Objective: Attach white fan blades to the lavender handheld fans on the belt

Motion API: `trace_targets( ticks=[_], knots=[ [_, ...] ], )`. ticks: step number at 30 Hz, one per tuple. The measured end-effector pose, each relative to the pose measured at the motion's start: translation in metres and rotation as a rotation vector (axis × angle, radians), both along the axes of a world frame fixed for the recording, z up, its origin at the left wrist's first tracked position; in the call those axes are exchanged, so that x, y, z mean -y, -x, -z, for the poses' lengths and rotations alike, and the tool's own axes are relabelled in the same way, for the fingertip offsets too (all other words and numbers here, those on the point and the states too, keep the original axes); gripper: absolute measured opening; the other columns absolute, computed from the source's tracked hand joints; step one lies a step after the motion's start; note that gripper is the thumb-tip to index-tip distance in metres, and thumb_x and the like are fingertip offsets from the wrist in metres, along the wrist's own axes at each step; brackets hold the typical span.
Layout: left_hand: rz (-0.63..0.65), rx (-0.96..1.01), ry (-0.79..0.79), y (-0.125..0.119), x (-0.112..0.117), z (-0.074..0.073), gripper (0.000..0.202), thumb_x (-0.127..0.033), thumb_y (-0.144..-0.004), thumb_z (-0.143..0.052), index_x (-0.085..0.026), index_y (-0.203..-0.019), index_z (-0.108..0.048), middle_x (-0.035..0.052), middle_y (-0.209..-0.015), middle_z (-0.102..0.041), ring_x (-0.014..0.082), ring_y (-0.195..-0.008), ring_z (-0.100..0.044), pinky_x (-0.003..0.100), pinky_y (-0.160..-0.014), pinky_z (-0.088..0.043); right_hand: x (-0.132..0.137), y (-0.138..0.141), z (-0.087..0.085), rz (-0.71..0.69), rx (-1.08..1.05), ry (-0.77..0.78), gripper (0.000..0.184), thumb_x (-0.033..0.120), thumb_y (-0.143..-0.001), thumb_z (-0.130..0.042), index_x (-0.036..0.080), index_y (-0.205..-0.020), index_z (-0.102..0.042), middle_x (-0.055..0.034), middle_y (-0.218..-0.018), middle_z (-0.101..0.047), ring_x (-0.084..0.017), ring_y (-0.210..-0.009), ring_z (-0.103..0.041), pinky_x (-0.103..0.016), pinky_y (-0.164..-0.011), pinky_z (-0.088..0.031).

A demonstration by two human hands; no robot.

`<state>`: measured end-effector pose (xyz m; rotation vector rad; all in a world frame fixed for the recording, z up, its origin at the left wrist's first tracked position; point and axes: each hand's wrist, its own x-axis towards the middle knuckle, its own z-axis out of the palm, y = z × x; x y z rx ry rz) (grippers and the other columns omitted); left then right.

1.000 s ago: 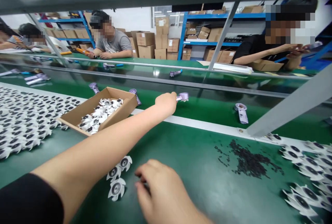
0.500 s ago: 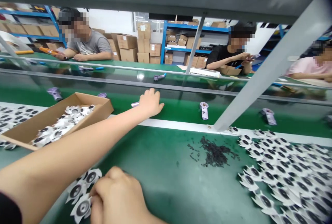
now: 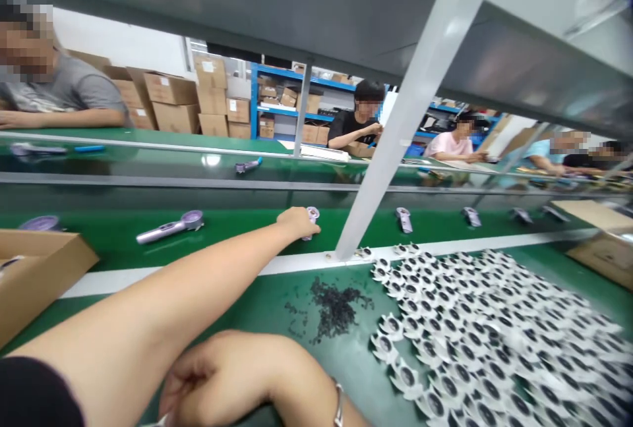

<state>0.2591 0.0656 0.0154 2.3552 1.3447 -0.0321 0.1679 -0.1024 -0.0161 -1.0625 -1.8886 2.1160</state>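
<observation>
**benchrat:** That lilac fan body point(image 3: 311, 215) on the green belt point(image 3: 237, 219), just past the white strip, looks like light, hard, smooth plastic to me. The round head is probably slick, so the slim handle seems the better place to grab.

**kk_line:** Agreed. The person's left hand point(image 3: 297, 221) is stretched out over it, fingers curled tight around it, only the head poking out. Can't tell if it's off the belt. Right hand point(image 3: 217, 377) is a loose fist down close, near the white fan blades point(image 3: 469, 328) and the black screw pile point(image 3: 336, 300). Can't tell if it holds anything.
</observation>
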Motion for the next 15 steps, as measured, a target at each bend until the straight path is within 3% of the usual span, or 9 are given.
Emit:
trace_targets(
  ticks=[4,6,8,12,15],
  knots=[
    [-0.034,0.032,0.135,0.021,-0.015,-0.005,0.031,-0.036,-0.093,-0.06,-0.014,-0.115,-0.061,0.0085,-0.113,-0.064,0.0217,-0.097,-0.064,0.041,-0.082,-0.056,-0.009,0.003,0.008,-0.034,-0.031,0.136,0.022,-0.003,-0.075,-0.057,0.018,-0.072,-0.054,0.0077,-0.05,-0.06,-0.007,-0.051,-0.059,-0.014,-0.054,-0.05],
    [-0.055,0.073,0.211,0.045,-0.015,-0.007,0.029,-0.035,-0.094,-0.059,-0.013,-0.114,-0.06,0.0076,-0.107,-0.065,0.0189,-0.089,-0.065,0.037,-0.076,-0.057,-0.009,0.005,0.011,-0.029,-0.057,0.154,0.021,0.001,-0.08,-0.052,0.017,-0.067,-0.055,0.0054,-0.052,-0.061,-0.007,-0.05,-0.06,-0.015,-0.051,-0.05],
    [-0.073,0.136,0.264,0.074,-0.01,-0.009,0.028,-0.035,-0.095,-0.058,-0.013,-0.113,-0.06,0.0067,-0.102,-0.065,0.0165,-0.082,-0.065,0.033,-0.071,-0.057,-0.007,0.006,0.01,0.061,-0.091,0.156,0.022,0.004,-0.081,-0.045,0.016,-0.063,-0.053,0.0038,-0.054,-0.061,-0.008,-0.045,-0.06,-0.017,-0.046,-0.049],
    [-0.097,0.283,0.27,0.133,0.015,-0.019,0.029,-0.036,-0.095,-0.057,-0.013,-0.112,-0.058,0.0033,-0.089,-0.064,0.0119,-0.067,-0.061,0.026,-0.058,-0.053,0.002,0.003,-0.011,0.573,-0.176,0.13,0.011,0.008,-0.076,-0.045,0.019,-0.076,-0.048,0.0045,-0.054,-0.059,-0.011,-0.038,-0.056,-0.02,-0.038,-0.046],
    [-0.068,0.373,0.216,0.169,0.038,-0.032,0.029,-0.042,-0.091,-0.059,-0.016,-0.103,-0.058,-0.0007,-0.078,-0.063,0.0109,-0.058,-0.059,0.022,-0.049,-0.045,0.006,-0.005,-0.033,0.919,-0.205,-0.004,0.009,0.013,-0.081,-0.044,0.02,-0.086,-0.047,0.0082,-0.055,-0.051,-0.007,-0.039,-0.047,-0.015,-0.039,-0.039]
  ],
)
